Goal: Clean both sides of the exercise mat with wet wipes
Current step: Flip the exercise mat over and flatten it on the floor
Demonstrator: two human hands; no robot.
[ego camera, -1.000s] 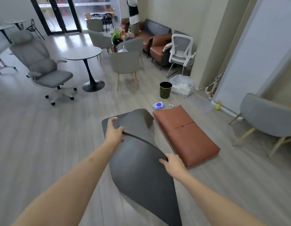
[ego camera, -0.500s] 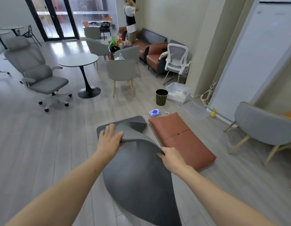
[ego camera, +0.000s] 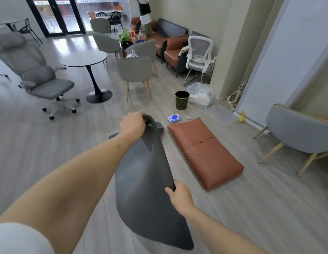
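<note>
Grey exercise mat [ego camera: 143,182] runs lengthwise away from us, lifted between our left hand [ego camera: 132,124] gripping its far fold and right hand [ego camera: 179,196] pinching its right edge.

exercise mat [ego camera: 141,189]: showing as matt dark grey foam, finely grained | cushion [ego camera: 205,153]: looking like smooth brown leatherette with a soft sheen | floor [ego camera: 49,143]: appearing as pale grey wood-look planks, slightly glossy | wet wipes pack [ego camera: 173,118]: gleaming as shiny plastic film | bin [ego camera: 182,99]: showing a glossy black patterned surface
</note>
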